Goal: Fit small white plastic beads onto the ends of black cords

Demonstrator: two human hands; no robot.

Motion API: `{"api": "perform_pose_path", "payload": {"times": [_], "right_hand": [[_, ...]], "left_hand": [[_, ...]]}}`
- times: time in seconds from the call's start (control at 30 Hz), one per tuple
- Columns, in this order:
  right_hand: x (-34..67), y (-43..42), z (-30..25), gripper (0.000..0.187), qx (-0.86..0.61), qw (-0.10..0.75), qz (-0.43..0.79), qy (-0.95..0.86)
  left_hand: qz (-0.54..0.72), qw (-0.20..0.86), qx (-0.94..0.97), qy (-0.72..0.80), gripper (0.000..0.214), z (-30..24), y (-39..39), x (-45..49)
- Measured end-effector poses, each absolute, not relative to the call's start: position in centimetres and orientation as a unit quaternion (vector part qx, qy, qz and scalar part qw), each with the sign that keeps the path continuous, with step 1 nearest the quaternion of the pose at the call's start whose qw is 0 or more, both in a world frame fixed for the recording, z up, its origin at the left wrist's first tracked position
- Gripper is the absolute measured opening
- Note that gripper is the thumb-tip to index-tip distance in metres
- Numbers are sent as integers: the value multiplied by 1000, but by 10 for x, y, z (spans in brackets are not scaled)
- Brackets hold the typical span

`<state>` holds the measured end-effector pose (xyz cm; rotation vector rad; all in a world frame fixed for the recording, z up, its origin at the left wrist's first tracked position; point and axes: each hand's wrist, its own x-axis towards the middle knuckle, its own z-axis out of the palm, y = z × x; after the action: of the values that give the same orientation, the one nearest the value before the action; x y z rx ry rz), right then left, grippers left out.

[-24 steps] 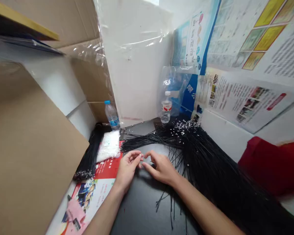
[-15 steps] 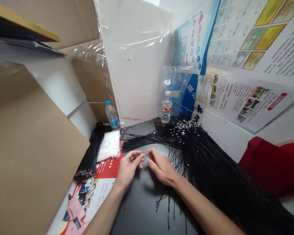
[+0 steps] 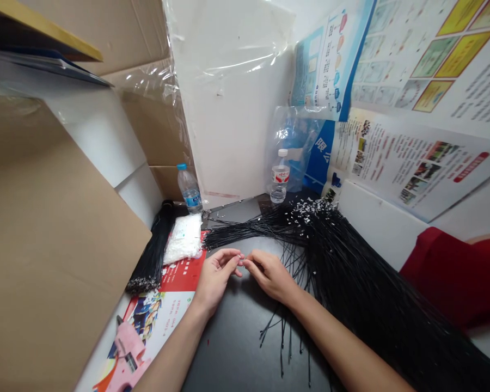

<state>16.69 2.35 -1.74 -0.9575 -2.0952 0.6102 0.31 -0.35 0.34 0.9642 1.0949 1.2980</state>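
"While I have the head view up, tell me what your left hand [image 3: 213,280] has."

"It's closed in a pinch. As far as I can make out from this far off, I've got a small white piece [image 3: 240,257] between the thumb and fingertips, held up above the dark worktop [image 3: 228,348]."

"And your right hand [image 3: 273,276]?"

"Just beside it, fingers curled, with thumb and fingertips drawn in toward the same piece. The detail is too small on my screen, so I can't tell whether that grip is closed on anything."

"What lies around them?"

"Behind my hands a thin bundle of black cords [image 3: 249,232] runs across the worktop. It meets a large heap of black strands [image 3: 351,277] on my right, with white tips [image 3: 310,209] crowded at its far end. Some loose ends spread out near my right forearm."

"And over on your left?"

"A clear bag of white bits [image 3: 183,239] sits partly on a red and white printed sheet [image 3: 183,277]. Beside the bag I see another black bundle [image 3: 153,250], and closer to me a pink tool [image 3: 129,345]. At the back stand two bottles, a blue-capped bottle [image 3: 189,189] to the left and a white-capped bottle [image 3: 280,177] to the right, both upright."
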Motion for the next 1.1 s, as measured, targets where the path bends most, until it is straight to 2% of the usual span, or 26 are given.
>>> {"api": "perform_pose_path", "payload": {"times": [0.3,0.8,1.1], "right_hand": [[164,25,-17,25,-387,398,238,-797],[165,21,-21,21,-404,337,278,-803],[166,21,-20,22,-417,336,278,-797]], "left_hand": [[545,553,403,485,39,2,-5,4],[532,556,430,473,30,0,-5,5],[509,547,439,499,31,1,-3,3]]}}
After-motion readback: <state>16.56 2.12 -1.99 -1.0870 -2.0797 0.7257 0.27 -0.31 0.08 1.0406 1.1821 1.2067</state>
